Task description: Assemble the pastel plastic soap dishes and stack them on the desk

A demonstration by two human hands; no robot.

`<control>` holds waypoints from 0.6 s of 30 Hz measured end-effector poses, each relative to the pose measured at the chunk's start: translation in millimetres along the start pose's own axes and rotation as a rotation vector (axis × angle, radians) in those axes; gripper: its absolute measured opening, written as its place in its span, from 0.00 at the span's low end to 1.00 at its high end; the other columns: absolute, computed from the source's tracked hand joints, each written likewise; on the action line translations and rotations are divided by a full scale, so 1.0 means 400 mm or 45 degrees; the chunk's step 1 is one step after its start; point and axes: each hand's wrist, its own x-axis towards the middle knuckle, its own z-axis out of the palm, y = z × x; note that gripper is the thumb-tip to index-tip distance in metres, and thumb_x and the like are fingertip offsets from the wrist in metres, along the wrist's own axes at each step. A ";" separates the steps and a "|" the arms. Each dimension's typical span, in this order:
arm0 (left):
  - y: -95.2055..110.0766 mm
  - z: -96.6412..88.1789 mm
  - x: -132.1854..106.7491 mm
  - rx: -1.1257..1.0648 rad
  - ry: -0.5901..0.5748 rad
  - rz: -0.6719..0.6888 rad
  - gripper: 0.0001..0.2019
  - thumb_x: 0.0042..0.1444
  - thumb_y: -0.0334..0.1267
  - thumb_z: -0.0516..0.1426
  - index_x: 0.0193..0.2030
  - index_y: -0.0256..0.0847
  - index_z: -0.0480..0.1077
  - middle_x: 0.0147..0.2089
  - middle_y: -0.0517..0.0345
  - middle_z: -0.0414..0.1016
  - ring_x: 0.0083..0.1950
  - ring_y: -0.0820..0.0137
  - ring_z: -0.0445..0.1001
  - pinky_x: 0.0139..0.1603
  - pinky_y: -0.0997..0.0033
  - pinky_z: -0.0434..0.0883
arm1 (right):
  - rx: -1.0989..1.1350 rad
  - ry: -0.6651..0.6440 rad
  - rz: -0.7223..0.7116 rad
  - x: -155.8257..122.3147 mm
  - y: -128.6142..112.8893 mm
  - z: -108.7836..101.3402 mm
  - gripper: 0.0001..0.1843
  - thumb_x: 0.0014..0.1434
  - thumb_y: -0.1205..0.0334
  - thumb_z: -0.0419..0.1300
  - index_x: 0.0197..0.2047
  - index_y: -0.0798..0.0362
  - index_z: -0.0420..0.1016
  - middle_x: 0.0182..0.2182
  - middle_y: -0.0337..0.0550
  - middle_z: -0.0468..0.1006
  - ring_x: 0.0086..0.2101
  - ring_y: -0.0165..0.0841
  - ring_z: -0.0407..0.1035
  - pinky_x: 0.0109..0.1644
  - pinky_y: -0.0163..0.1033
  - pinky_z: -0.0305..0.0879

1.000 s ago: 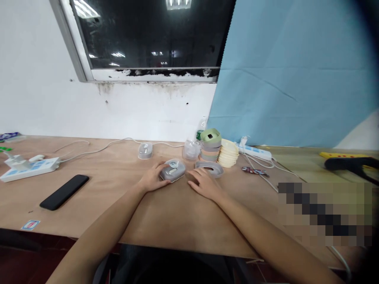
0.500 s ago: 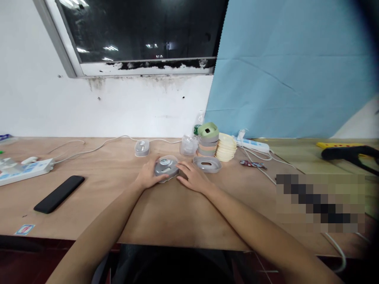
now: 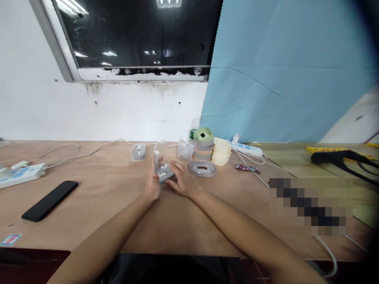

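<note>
On the wooden table, a grey oval case lies between my hands. My left hand is closed on its clear plastic lid, which stands lifted upright off the case. My right hand rests on the case's right side, fingers curled against it. Just right of my right hand lies a grey oval ring-shaped part. Behind it stands a stack of coloured oval parts with a green one on top, and a stack of cream pieces.
A second grey case and a clear lid sit further back. A black phone and a white power strip lie at left. Another power strip, white cables and a yellow-black tool are at right.
My left hand has lifted the clear lid off the grey case and tipped it upright. My right hand has slid in against the case. The view has shifted slightly right.
</note>
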 end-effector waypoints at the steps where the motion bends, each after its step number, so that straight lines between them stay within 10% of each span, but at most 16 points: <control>1: 0.003 0.008 -0.003 -0.078 -0.002 0.032 0.40 0.57 0.68 0.34 0.71 0.49 0.41 0.69 0.48 0.54 0.65 0.55 0.60 0.63 0.51 0.61 | -0.008 0.016 -0.015 0.007 0.005 0.001 0.30 0.62 0.53 0.55 0.64 0.54 0.55 0.59 0.58 0.64 0.58 0.42 0.61 0.57 0.50 0.65; 11: 0.009 -0.016 0.008 -0.374 -0.152 -0.025 0.38 0.59 0.65 0.40 0.72 0.52 0.36 0.66 0.48 0.61 0.65 0.59 0.62 0.66 0.50 0.56 | -0.138 -0.150 -0.246 0.065 -0.004 -0.015 0.12 0.63 0.58 0.54 0.47 0.51 0.73 0.40 0.47 0.78 0.40 0.36 0.71 0.44 0.42 0.66; 18: -0.008 -0.079 0.029 0.364 -0.125 0.061 0.32 0.61 0.59 0.46 0.66 0.43 0.56 0.65 0.46 0.62 0.65 0.54 0.61 0.64 0.48 0.57 | -0.063 0.053 0.136 0.153 0.084 -0.075 0.11 0.65 0.62 0.48 0.39 0.52 0.71 0.34 0.46 0.75 0.37 0.34 0.68 0.42 0.39 0.65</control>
